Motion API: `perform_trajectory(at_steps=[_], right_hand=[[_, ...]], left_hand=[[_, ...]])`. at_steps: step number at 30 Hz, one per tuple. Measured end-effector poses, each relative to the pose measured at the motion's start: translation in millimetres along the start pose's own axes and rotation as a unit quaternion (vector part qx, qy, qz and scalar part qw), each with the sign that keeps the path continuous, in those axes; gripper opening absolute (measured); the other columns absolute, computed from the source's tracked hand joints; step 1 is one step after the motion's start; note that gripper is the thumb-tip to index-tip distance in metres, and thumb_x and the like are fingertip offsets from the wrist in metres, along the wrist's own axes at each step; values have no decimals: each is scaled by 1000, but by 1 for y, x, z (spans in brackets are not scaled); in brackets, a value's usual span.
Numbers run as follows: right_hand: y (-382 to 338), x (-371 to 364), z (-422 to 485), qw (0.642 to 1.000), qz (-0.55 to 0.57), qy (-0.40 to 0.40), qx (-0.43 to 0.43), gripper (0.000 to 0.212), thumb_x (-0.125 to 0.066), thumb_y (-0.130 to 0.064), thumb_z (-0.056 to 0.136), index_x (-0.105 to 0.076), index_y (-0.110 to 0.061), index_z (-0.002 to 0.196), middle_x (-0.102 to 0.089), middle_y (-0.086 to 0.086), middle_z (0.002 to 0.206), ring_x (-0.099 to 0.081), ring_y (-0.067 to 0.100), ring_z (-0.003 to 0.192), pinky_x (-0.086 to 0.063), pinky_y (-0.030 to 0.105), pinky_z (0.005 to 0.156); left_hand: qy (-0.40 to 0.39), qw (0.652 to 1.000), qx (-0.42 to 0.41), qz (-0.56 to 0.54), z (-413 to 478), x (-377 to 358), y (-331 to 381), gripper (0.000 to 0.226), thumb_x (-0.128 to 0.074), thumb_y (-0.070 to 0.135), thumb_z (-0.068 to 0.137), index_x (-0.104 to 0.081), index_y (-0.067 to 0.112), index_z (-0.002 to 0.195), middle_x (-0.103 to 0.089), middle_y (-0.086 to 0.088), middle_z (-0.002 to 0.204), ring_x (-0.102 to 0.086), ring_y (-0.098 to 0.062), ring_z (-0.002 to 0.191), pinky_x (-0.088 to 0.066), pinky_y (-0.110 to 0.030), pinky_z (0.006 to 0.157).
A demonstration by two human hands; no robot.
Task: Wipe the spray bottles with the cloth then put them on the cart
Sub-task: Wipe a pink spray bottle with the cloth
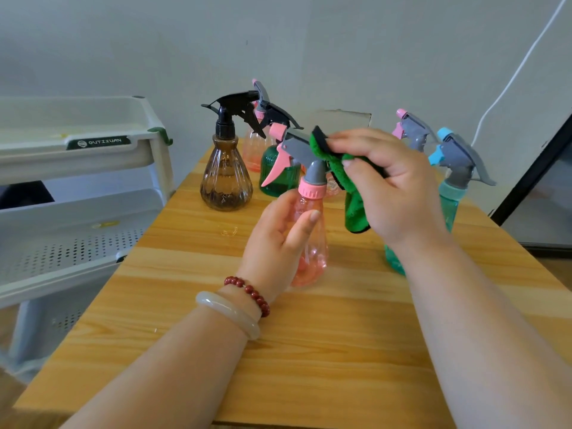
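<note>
1. Grip, L: your left hand wraps the body of the pink spray bottle, thumb across the front and fingers behind. It holds the bottle upright, low over the table; I can't tell if the base touches the wood.
2. Grip, R: your right hand pinches the green cloth, thumb under and fingers on top. It presses the cloth against the rear of the grey spray head; the rest of the cloth hangs down beside the neck.
3. Step, as I read it: you're wiping the head. The body below the pink collar prob. needs the cloth next.
4. Key relation: the bottle's long axis is vertical w/ the nozzle pointing left. The cloth sits up and right of your L grip, so the wipe should run down that axis toward your left fingers. Expect to turn or re-grip the bottle to reach the covered side.
5. Drop-off: the cart stands just beside the table's left edge, so your left hand is nearer and already has the bottle. Carry it over upright.
6. Others waiting on the table: brown bottle, green bottle, pink one at the back, teal bottle behind your right wrist, plus a pink-tipped sprayer whose body is hidden. Mind the brown one on the way left.
</note>
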State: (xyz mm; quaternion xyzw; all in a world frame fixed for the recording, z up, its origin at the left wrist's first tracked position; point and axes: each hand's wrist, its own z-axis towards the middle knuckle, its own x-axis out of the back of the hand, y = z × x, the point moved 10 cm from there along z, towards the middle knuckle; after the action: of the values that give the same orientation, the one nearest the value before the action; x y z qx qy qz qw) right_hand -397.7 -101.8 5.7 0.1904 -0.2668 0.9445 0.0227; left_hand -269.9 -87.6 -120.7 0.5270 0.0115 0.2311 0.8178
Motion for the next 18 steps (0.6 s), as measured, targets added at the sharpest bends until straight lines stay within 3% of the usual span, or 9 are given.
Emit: perform_trajectory(at_steps=[4,8,11,14,18], right_hand=[[-21,-17,16,996,-59,-50,47,35,-51,1,91,-72,-16,113,-66,-12,113,-57,-4,112,-40,11,97],[-20,-38,28,994,-38,-92,33,36,-47,-1,94,-70,-16,117,-67,-6,123,-56,2,121,-41,17,103],[-9,-26,13,999,23,-48,2,37,-46,3,93,-69,-16,114,-67,-5,122,-56,3,121,-41,20,104],[4,-11,-11,999,43,-4,-18,37,-45,5,95,-67,-13,119,-65,-3,125,-56,6,124,-42,24,105],[0,-9,-17,1000,-8,17,11,36,-45,7,95,-66,-5,122,-65,2,125,-57,8,123,-43,23,104]], left_hand=[[4,1000,8,0,-1,0,-2,49,-40,69,82,-51,44,123,-65,2,104,-62,-10,93,-51,-25,78],[12,1000,18,-1,-1,3,-3,47,-47,63,93,-51,36,131,-65,2,107,-62,-10,96,-52,-28,82],[12,1000,12,0,-1,2,-2,58,-45,66,86,-51,33,134,-65,1,111,-62,-13,102,-52,-33,88],[10,1000,12,-16,-1,0,-3,55,-44,67,84,-53,37,130,-64,-2,103,-63,-21,93,-55,-48,83],[14,1000,9,-19,0,2,0,44,-47,66,88,-52,43,125,-64,-5,101,-64,-26,88,-56,-43,76]])
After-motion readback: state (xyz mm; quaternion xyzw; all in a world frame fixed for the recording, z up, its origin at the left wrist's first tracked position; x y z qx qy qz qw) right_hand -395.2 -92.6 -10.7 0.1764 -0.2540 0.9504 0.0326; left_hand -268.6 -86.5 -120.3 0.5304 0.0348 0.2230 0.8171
